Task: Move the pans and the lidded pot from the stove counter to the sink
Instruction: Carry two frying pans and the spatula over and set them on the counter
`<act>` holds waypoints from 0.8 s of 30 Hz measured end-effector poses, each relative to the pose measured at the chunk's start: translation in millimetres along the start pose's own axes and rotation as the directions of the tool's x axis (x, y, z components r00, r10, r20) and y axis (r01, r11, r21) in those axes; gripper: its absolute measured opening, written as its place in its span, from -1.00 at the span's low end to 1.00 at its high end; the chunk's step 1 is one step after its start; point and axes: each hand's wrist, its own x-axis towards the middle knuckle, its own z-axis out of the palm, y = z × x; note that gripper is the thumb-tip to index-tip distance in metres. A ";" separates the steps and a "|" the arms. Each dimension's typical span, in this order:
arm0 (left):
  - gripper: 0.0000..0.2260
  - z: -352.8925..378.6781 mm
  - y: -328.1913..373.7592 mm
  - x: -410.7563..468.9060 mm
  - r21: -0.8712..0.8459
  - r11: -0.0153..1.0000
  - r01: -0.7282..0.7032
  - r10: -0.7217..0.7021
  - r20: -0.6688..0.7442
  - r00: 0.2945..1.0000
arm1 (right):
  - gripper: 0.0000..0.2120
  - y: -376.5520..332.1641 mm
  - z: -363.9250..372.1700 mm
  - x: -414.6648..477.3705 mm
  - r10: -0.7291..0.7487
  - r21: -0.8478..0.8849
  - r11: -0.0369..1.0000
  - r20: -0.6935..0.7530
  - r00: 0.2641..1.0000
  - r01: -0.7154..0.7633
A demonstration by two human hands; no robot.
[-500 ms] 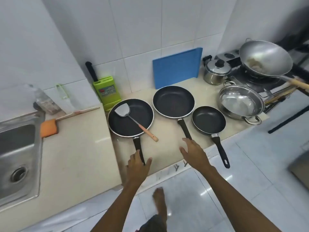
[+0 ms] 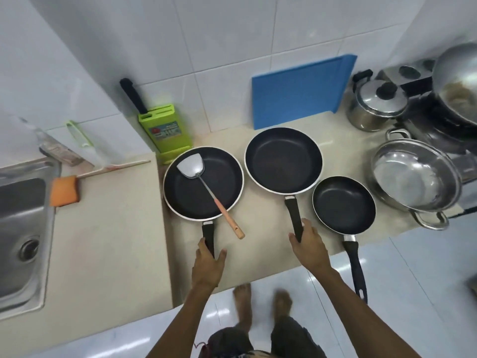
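Three black non-stick pans stand on the beige counter (image 2: 260, 228). The left pan (image 2: 219, 177) holds a metal spatula (image 2: 206, 184); my left hand (image 2: 207, 267) wraps its black handle. The middle pan (image 2: 283, 160) sits behind; my right hand (image 2: 309, 248) closes around the end of its handle. The small pan (image 2: 343, 204) lies to the right, its handle hanging over the counter edge. A lidded steel pot (image 2: 375, 104) stands at the back right. The steel sink (image 2: 20, 228) is at far left.
A blue cutting board (image 2: 296, 94) leans on the tiled wall. A green knife block (image 2: 165, 133), an orange sponge (image 2: 63, 191) and a steel two-handled bowl (image 2: 415, 182) are on the counter. A wok (image 2: 456, 81) sits on the stove at right.
Both hands have moved forward onto the pan handles; my right hand now grips the middle pan's handle. The view has drawn closer to the counter.
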 end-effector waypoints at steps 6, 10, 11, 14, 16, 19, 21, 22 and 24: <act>-0.54 7.0 3.6 20.8 -0.301 0.927 0.224 -0.241 -0.020 0.970 | -0.55 1.5 10.1 48.6 0.130 0.207 0.967 0.110 0.985 -0.150; -0.50 13.6 1.2 28.8 -0.416 0.870 0.264 -0.322 -0.072 0.944 | -0.75 -2.0 15.5 62.3 0.165 0.411 0.881 0.194 0.967 -0.232; -0.48 17.3 2.3 31.0 -0.446 0.852 0.274 -0.340 -0.074 0.937 | -0.74 -0.8 15.4 66.3 0.166 0.437 0.866 0.208 0.964 -0.243; -0.46 29.1 4.8 33.3 -0.488 0.819 0.302 -0.380 -0.067 0.923 | -0.68 8.5 15.6 74.1 0.164 0.474 0.839 0.251 0.954 -0.269; -0.46 37.1 10.0 32.1 -0.499 0.814 0.299 -0.382 -0.072 0.921 | -0.69 12.9 15.4 76.1 0.151 0.514 0.810 0.281 0.948 -0.281; -0.44 49.3 21.0 30.5 -0.492 0.824 0.281 -0.400 -0.154 0.904 | -0.69 16.5 14.6 74.7 0.128 0.521 0.813 0.273 0.953 -0.259; -0.41 55.1 25.5 28.5 -0.438 0.859 0.265 -0.393 -0.232 0.890 | -0.66 18.3 14.5 73.9 0.114 0.500 0.840 0.223 0.968 -0.214; -0.39 56.7 26.6 26.9 -0.405 0.877 0.259 -0.386 -0.271 0.882 | -0.64 18.9 14.1 73.7 0.109 0.494 0.848 0.191 0.976 -0.191; -0.35 57.4 26.7 24.0 -0.355 0.902 0.247 -0.368 -0.329 0.870 | -0.63 18.8 12.8 73.1 0.111 0.499 0.851 0.140 0.984 -0.167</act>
